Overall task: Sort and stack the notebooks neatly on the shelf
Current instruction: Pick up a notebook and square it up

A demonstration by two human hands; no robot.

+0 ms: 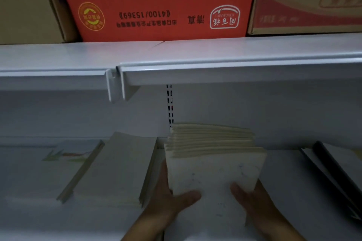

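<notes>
I see left hand [170, 193] and right hand [252, 199] gripping a stack of notebooks [213, 168] between them, thumbs curled onto its near cover. Stack sits mid-shelf [284, 182], towards the back edge. Second pile [117, 166] just left. Red box [156, 6] overhead.
</notes>
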